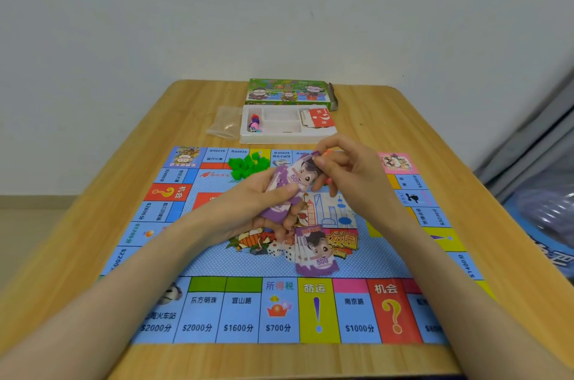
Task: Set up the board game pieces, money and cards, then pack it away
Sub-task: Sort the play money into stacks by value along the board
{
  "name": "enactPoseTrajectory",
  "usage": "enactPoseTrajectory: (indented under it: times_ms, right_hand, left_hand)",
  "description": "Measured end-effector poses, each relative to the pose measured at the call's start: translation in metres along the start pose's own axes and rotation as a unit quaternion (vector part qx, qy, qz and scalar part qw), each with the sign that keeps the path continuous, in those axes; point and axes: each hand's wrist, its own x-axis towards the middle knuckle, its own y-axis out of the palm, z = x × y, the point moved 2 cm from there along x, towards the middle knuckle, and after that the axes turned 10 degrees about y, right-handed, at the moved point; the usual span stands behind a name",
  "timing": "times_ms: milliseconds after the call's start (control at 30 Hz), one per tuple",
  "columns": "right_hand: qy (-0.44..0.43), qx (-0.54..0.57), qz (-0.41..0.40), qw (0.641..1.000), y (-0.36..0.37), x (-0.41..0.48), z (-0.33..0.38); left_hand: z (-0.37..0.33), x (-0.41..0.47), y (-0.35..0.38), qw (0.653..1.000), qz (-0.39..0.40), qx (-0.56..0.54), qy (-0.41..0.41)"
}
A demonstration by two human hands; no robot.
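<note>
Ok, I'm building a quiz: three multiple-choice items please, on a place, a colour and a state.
1. Where do the red cards lie? A on the board; B in the white tray; C in a bag.
2. What colour are the notes in the left hand? A green; B yellow; C purple.
3. What does the right hand do? A pinches the top note; B lies flat; C holds a die.
Key: B, in its right end; C, purple 500s; A, fingertips close on the note's edge.

matt wood-grain table (388, 118), glossy printed game board (217, 264), paper banknotes (316, 252), white plastic tray (273, 139).
</note>
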Motion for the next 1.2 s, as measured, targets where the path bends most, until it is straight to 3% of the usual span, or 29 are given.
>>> enactPoseTrajectory:
  times_ms: [167,267,400,467,533,600,667,1067,1200]
  right_hand:
    - [-0.008,0.0,0.013,1.0,0.002,-0.001,0.001]
    - [-0.017,0.001,-0.024,1.0,0.002,0.0,0.003]
    - [0.019,0.154,-0.077,0.985,-0.012,0.001,0.006]
    - [0.058,0.155,-0.016,0.986,-0.022,0.002,0.008]
    - [0.107,0.062,0.114,0.986,-0.027,0.0,0.009]
    - [0.144,-0.055,0.23,0.961,-0.025,-0.005,0.008]
    - [0.162,-0.118,0.279,0.939,-0.019,-0.007,0.007]
    - [0.144,-0.24,0.268,0.922,0.002,-0.008,-0.004]
    - [0.136,-0.167,0.18,0.96,-0.003,-0.004,0.002]
  left_hand:
    - [-0.001,-0.001,0.0,1.0,0.003,0.006,-0.001]
    - [0.0,-0.001,-0.001,1.0,0.003,0.013,0.0]
    - [0.001,-0.001,-0.003,1.0,-0.01,0.002,-0.001]
    - [0.001,0.0,-0.003,1.0,-0.024,-0.006,-0.002]
    - [0.001,0.001,-0.004,0.999,-0.036,-0.018,-0.003]
    - [0.001,0.001,-0.004,0.999,-0.036,-0.029,-0.004]
    - [0.0,0.001,-0.005,0.999,-0.034,-0.036,-0.003]
    - [0.0,0.001,-0.005,0.998,-0.046,-0.039,-0.004]
    - [-0.001,0.001,-0.005,0.999,-0.045,-0.017,-0.006]
